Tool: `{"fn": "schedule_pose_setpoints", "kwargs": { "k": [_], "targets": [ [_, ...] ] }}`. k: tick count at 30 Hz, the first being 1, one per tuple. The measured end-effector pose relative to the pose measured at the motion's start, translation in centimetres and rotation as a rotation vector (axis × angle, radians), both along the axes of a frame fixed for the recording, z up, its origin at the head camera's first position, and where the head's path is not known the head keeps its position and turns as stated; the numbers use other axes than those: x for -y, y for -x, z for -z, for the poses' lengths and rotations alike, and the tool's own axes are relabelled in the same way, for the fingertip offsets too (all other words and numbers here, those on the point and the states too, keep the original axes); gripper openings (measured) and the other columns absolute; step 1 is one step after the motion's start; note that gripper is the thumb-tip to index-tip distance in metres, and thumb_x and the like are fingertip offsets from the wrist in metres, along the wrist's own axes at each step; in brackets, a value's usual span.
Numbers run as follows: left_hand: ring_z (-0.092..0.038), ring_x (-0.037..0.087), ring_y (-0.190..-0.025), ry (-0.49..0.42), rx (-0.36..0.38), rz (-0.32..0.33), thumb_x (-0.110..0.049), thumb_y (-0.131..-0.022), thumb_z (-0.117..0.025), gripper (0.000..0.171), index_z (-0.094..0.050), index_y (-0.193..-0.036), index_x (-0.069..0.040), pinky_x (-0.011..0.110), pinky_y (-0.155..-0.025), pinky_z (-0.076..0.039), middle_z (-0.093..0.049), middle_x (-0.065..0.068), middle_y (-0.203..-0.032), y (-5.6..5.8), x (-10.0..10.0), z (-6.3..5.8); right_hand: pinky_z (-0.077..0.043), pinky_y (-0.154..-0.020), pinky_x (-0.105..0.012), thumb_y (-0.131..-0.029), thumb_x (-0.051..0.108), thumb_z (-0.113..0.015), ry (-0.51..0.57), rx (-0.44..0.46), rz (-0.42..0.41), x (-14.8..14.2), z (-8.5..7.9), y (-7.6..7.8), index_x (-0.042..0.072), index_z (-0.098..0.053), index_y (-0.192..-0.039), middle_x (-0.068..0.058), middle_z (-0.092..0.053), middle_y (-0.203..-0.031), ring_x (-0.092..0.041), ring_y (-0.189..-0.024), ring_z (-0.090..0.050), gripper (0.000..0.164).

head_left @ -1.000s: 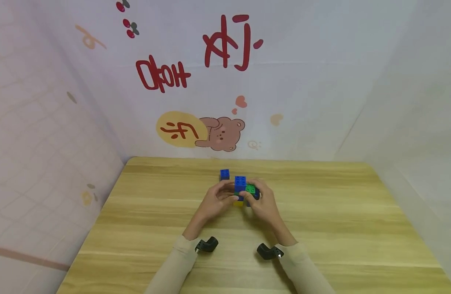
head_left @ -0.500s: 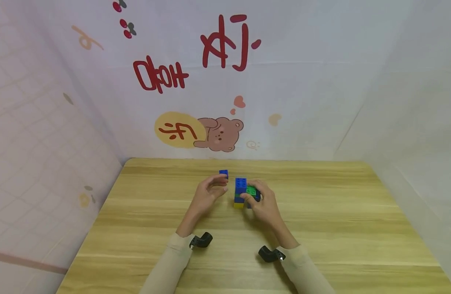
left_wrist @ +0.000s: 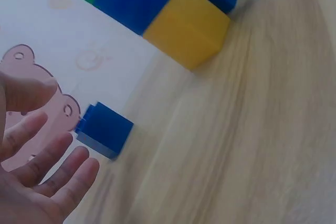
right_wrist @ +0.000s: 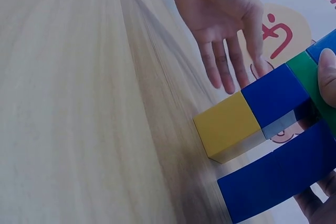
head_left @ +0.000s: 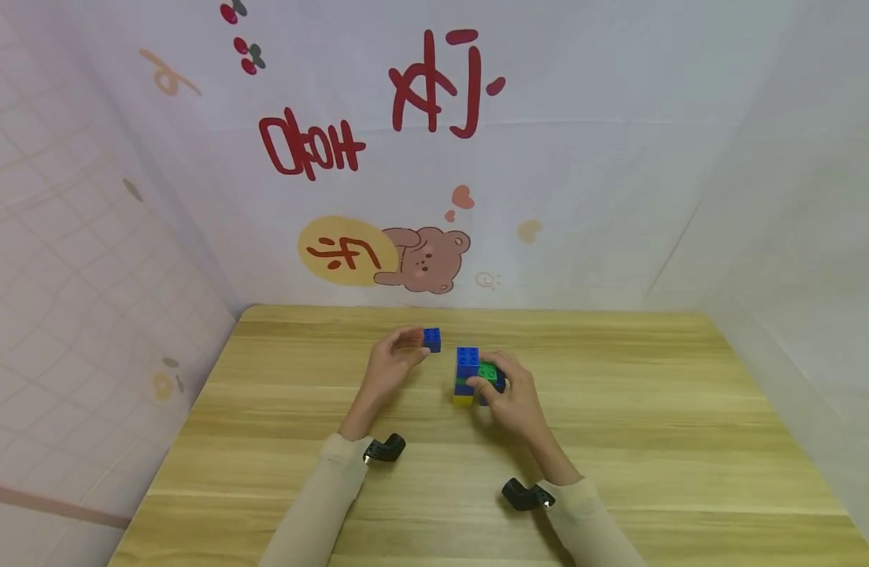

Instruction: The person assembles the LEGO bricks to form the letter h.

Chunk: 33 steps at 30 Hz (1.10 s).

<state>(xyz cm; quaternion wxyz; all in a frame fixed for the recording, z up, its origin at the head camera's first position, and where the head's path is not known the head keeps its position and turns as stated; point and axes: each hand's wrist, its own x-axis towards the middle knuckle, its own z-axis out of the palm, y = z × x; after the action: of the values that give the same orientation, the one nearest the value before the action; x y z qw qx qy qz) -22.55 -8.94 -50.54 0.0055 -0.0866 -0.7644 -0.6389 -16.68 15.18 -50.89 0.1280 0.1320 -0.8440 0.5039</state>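
A small building-brick structure stands on the table, held by my right hand. Its near column has a yellow brick at the bottom and a blue brick above it. A green brick bridges across to a tall blue leg, with another blue brick on top. My right thumb presses the green brick; the fingers wrap behind. Further back sits a loose blue brick, studs up. Around its left side my left hand reaches with fingers extended, apart from it in the left wrist view.
The wooden table meets a white printed backdrop behind the bricks, with cloth sides left and right. Black wrist mounts stick out from both sleeves.
My left hand has left the brick structure and moved left and back to the loose blue brick. My right hand has stayed on the structure, which has barely shifted.
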Motion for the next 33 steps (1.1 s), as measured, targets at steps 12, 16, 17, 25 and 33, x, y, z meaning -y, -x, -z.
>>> {"fn": "schedule_pose_setpoints", "kwargs": {
  "k": [12, 16, 17, 25, 33],
  "targets": [
    [-0.058, 0.037, -0.13, 0.07, 0.039, 0.026, -0.01, -0.094, -0.074, 0.051, -0.057, -0.141, -0.001, 0.047, -0.111, -0.051, -0.062, 0.019, -0.138, 2.2, 0.2, 1.2, -0.053, -0.097, -0.04, -0.085, 0.019, -0.082, 0.03, 0.01, -0.004, 0.2, 0.0, 0.1, 0.01, -0.071, -0.123, -0.008, -0.072, -0.122, -0.026, -0.116, -0.063, 0.04],
    [-0.056, 0.037, -0.134, 0.085, 0.042, 0.057, -0.008, -0.092, -0.076, 0.055, -0.055, -0.143, -0.001, 0.049, -0.114, -0.049, -0.06, 0.02, -0.14, 2.9, 0.0, 1.3, -0.051, -0.098, -0.043, -0.085, 0.014, -0.082, 0.024, 0.033, 0.013, 0.4, -0.3, -0.1, 0.007, -0.07, -0.124, -0.012, -0.071, -0.123, -0.03, -0.117, -0.062, 0.041],
    [-0.056, 0.037, -0.135, 0.091, 0.045, 0.064, -0.009, -0.092, -0.077, 0.056, -0.055, -0.143, -0.001, 0.049, -0.115, -0.048, -0.06, 0.02, -0.141, 3.0, 0.0, 1.3, -0.051, -0.098, -0.044, -0.086, 0.012, -0.081, 0.024, 0.038, 0.017, 0.5, -0.4, -0.1, 0.005, -0.07, -0.124, -0.013, -0.071, -0.122, -0.031, -0.116, -0.061, 0.041],
    [-0.056, 0.036, -0.137, 0.147, 0.063, 0.081, -0.009, -0.09, -0.078, 0.056, -0.058, -0.142, -0.004, 0.045, -0.116, -0.047, -0.059, 0.017, -0.145, 3.6, -0.7, 1.9, -0.05, -0.093, -0.04, -0.087, 0.008, -0.08, 0.041, 0.064, 0.018, 0.9, -2.2, -0.9, -0.001, -0.069, -0.122, -0.019, -0.071, -0.117, -0.034, -0.11, -0.06, 0.037],
    [-0.06, 0.032, -0.133, 0.147, 0.05, 0.044, -0.01, -0.09, -0.079, 0.04, -0.069, -0.129, -0.011, 0.045, -0.117, -0.047, -0.065, 0.013, -0.138, 3.4, -1.1, 2.0, -0.05, -0.093, -0.04, -0.086, 0.014, -0.082, 0.045, 0.036, 0.016, 0.3, -0.4, -0.1, 0.009, -0.07, -0.124, -0.011, -0.072, -0.119, -0.028, -0.111, -0.061, 0.04]
  ]
}}
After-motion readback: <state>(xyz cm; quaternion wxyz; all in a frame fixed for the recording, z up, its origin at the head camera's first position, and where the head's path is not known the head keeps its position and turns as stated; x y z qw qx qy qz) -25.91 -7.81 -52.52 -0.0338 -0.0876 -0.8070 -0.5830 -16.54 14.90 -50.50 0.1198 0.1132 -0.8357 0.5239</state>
